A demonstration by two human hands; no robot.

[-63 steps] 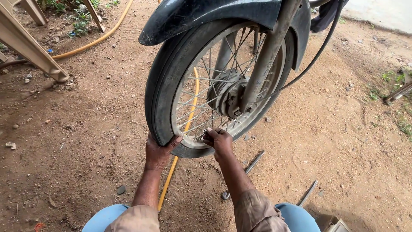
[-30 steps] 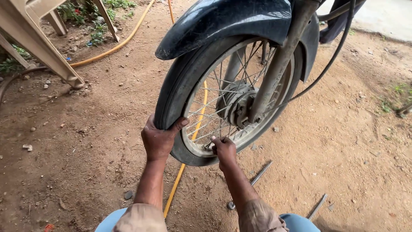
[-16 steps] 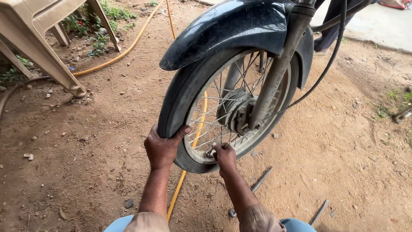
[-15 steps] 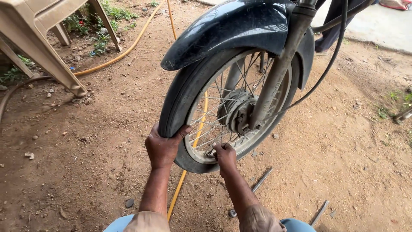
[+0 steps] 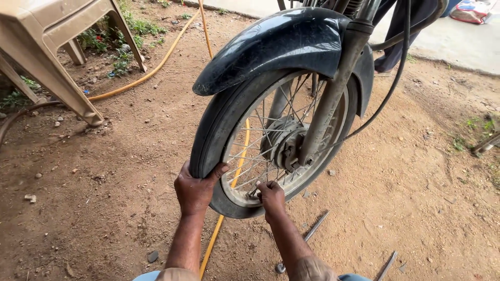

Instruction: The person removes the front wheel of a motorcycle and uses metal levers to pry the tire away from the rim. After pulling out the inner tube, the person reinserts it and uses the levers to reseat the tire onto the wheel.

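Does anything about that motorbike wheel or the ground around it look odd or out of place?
Slightly. Metal tools lie loose in the dirt under the front wheel, and a yellow hose trails beneath it. The left hand grips the tyre; the right hand is at the rim. No damage shows.

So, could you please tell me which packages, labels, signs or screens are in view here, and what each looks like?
Bag or package: top right corner, on the pale paving; soft and rounded, red with blue and white patches, cut off by the frame edge.
No labels, signs or screens show.
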